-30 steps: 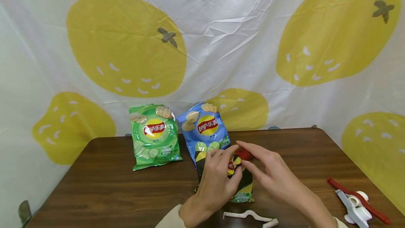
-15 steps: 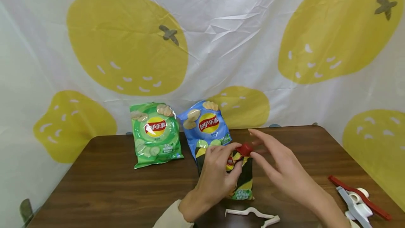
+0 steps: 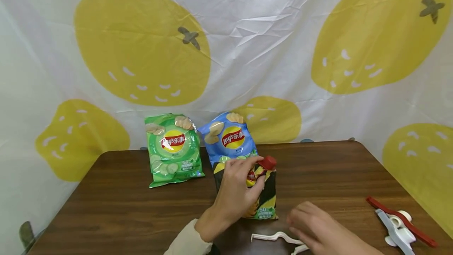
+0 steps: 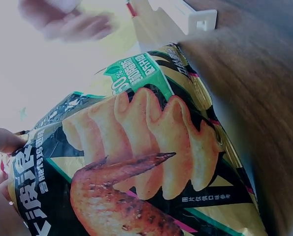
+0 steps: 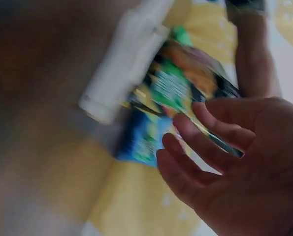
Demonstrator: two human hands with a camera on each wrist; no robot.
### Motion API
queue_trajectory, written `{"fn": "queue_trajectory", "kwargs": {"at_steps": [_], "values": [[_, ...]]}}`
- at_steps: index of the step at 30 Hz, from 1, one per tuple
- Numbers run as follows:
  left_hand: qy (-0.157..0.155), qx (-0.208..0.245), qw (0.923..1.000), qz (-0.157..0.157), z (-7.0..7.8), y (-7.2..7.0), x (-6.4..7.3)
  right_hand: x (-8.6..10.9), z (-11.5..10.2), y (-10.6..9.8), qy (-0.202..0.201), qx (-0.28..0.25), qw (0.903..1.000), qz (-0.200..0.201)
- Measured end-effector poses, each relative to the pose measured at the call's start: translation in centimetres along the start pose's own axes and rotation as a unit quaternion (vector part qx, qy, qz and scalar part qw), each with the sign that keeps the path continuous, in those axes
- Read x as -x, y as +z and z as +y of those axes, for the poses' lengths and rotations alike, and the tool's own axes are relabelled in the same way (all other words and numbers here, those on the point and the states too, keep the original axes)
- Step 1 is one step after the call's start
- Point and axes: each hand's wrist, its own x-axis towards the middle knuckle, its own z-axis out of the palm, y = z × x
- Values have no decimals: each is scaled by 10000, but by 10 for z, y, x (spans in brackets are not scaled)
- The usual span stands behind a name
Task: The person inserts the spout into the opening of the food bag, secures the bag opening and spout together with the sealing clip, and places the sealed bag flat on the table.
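My left hand [image 3: 233, 186] grips the upper part of a black-and-yellow chip bag [image 3: 269, 192], thumb below and index finger by a red cap-like piece [image 3: 267, 163] at the bag's top. How that piece joins the bag is hidden by the fingers. In the left wrist view the bag's front [image 4: 136, 152] shows a roasted chicken wing and wavy chips. My right hand [image 3: 315, 225] is apart from the bag, low and right, over one end of a white bag clip [image 3: 277, 236] lying on the table. Its fingers [image 5: 200, 142] are loosely bent and hold nothing.
A green chip bag [image 3: 173, 148] and a blue chip bag [image 3: 231, 139] lean at the back by the fruit-print cloth [image 3: 262, 50]. At the right of the wooden table [image 3: 141, 211] lie a red strip [image 3: 401, 219], a grey strip [image 3: 394, 229] and white round-ended pieces [image 3: 405, 237].
My right hand has left the red piece and moved down and toward me, to the white clip. The left hand has shifted slightly left with the black bag and red piece.
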Motion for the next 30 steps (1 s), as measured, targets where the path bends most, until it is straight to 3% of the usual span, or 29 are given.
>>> {"fn": "queue_trajectory", "kwargs": {"at_steps": [3,5,7,9,13,16,19,22,26,30], "values": [[-52,18,10000,-52,-2,-1,0,19,28,33,-141,-357,9965,-738],[-66,11,9999,-78,-3,-2,-1,32,49,57,-231,-349,9953,-874],[-68,-19,9999,-95,-3,-2,-1,41,60,70,-47,-544,9936,-993],[-38,-59,9999,-103,-4,-3,-2,40,54,69,-76,-688,9938,-871],[26,-122,9998,-132,-5,-3,-2,25,20,49,-867,-843,9923,-283],[71,-165,9998,-128,-5,-4,-3,19,6,48,-1469,-579,9874,33],[97,-187,9997,-110,-5,-4,-3,19,5,53,-1791,-349,9831,171],[97,-218,9997,-90,-4,-3,-4,20,7,56,-1742,-323,9841,146],[50,-235,9997,-78,-3,-4,-4,22,9,54,-1368,-466,9893,-171],[-51,-156,9998,-149,-2,-5,-4,19,9,53,-1705,-36,9851,-219]]}}
